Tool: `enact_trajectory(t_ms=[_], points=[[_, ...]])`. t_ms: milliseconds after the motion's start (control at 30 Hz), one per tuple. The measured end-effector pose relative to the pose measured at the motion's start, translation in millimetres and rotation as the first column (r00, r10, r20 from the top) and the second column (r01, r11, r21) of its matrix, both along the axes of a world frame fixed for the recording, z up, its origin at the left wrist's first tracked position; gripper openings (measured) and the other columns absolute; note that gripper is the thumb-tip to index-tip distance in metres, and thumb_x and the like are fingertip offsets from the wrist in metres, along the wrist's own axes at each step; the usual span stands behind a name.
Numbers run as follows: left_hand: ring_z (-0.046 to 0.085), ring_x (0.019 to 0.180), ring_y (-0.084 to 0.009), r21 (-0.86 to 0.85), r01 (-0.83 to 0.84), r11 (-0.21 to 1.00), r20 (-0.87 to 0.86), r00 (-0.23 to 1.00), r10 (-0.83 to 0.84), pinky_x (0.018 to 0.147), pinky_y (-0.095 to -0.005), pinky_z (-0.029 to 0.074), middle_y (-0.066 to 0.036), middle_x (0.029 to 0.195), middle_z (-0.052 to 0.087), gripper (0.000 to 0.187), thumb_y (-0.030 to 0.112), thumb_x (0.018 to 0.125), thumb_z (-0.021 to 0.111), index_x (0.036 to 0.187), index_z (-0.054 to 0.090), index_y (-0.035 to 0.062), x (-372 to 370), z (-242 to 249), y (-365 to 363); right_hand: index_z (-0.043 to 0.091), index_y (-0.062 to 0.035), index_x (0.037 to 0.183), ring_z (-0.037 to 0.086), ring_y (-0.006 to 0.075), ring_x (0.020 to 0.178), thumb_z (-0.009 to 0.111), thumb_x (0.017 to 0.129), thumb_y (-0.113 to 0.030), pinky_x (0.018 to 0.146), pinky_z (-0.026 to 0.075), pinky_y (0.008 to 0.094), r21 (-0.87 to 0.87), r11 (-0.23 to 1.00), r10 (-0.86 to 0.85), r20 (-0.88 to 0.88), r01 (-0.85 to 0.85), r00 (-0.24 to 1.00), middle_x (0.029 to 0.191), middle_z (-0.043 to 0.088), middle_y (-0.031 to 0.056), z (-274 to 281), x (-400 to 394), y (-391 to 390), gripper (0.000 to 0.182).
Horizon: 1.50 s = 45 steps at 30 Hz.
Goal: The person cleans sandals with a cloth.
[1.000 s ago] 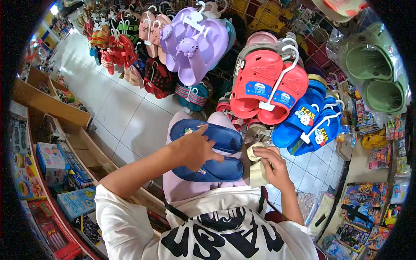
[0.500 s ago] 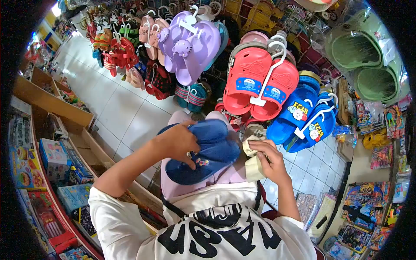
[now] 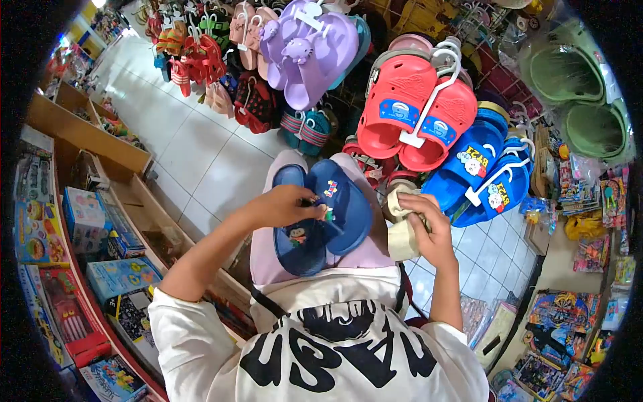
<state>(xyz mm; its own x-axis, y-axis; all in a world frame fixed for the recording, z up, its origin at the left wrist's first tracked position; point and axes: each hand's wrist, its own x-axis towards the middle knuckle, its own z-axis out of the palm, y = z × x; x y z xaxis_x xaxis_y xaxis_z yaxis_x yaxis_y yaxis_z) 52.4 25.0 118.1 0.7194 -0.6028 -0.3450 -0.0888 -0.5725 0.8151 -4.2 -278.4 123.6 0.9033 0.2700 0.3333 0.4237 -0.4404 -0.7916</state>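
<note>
A pair of dark blue slippers (image 3: 345,208) with small cartoon figures on the straps rests on my lap, over pale pink trousers. My left hand (image 3: 289,206) is closed on them at the middle, fingertips by the straps where the two slippers meet. Just right of the slippers, my right hand (image 3: 429,224) grips a folded cream cloth (image 3: 403,241), part of it hanging below the fingers and a loop standing above them.
Red clogs (image 3: 398,100), blue slides (image 3: 472,167) and lilac slippers (image 3: 305,60) hang on a rack ahead. Boxed toys (image 3: 67,315) fill the wooden shelf at left. Packaged goods (image 3: 562,315) line the right side, below wrapped green clogs (image 3: 562,74). White floor tiles (image 3: 201,157) show beyond my knees.
The blue slippers have turned from lying crosswise to pointing more away from me, straps now facing up. My left hand moved from the near slipper to the middle. My right hand still holds the cloth.
</note>
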Motion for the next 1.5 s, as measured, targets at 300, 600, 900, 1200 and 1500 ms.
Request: enact_trajectory(t_ms=[300, 600, 900, 1200, 1500], points=[[0.061, 0.05, -0.0144, 0.058, -0.273, 0.96, -0.014, 0.961, 0.275, 0.049, -0.0302, 0.047, -0.011, 0.059, 0.062, 0.035, 0.033, 0.087, 0.067, 0.091, 0.067, -0.0013, -10, -4, -4, 0.065, -0.0011, 0.104, 0.059, 0.0274, 0.103, 0.055, 0.081, 0.007, 0.092, 0.043, 0.0373, 0.024, 0.999, -0.042, -0.013, 0.042, 0.999, 0.109, 0.066, 0.0121, 2, -1, -13, 0.026], [0.063, 0.057, -0.0256, 0.015, -0.318, 0.948, 0.082, 0.945, 0.316, 0.056, -0.0355, 0.049, -0.015, 0.066, 0.064, 0.044, 0.026, 0.083, 0.067, 0.112, 0.058, -0.0063, -23, -50, 2, 0.065, -0.0021, 0.104, 0.058, 0.0275, 0.104, 0.055, 0.082, 0.005, 0.093, 0.042, 0.0374, 0.024, 0.996, 0.082, -0.043, -0.081, 0.996, 0.112, 0.066, 0.0103, -10, -3, 8, 0.026], [0.049, 0.111, -0.0355, 0.178, 0.233, 0.956, 0.459, 0.84, -0.29, 0.095, -0.0427, 0.04, -0.02, 0.117, 0.051, 0.062, 0.033, 0.064, 0.075, 0.114, 0.061, -0.0004, 10, -41, 33, 0.065, -0.0025, 0.105, 0.057, 0.0277, 0.106, 0.054, 0.081, 0.006, 0.095, 0.042, 0.0377, 0.055, 0.995, 0.089, -0.099, -0.084, 0.991, 0.112, 0.066, 0.0108, -16, -7, 15, 0.027], [0.063, 0.086, -0.0303, 0.232, 0.078, 0.97, 0.583, 0.786, -0.203, 0.077, -0.0402, 0.049, -0.009, 0.093, 0.067, 0.034, 0.027, 0.068, 0.074, 0.096, 0.068, 0.008, 19, -50, 16, 0.065, -0.0029, 0.105, 0.057, 0.0272, 0.107, 0.054, 0.083, 0.005, 0.095, 0.042, 0.0374, 0.023, 1.0, 0.021, -0.117, -0.019, 0.993, 0.112, 0.065, 0.0108, -11, -9, 12, 0.026], [0.055, 0.101, -0.0314, 0.17, -0.424, 0.89, 0.625, 0.744, 0.235, 0.082, -0.0425, 0.044, -0.014, 0.103, 0.057, 0.039, 0.02, 0.067, 0.077, 0.101, 0.059, 0.0092, -16, -44, -13, 0.061, -0.0004, 0.11, 0.056, 0.0292, 0.109, 0.053, 0.082, 0.005, 0.096, 0.04, 0.0368, -0.067, 0.996, -0.056, -0.091, 0.05, 0.994, 0.117, 0.062, 0.0135, -24, 14, 34, 0.03]])
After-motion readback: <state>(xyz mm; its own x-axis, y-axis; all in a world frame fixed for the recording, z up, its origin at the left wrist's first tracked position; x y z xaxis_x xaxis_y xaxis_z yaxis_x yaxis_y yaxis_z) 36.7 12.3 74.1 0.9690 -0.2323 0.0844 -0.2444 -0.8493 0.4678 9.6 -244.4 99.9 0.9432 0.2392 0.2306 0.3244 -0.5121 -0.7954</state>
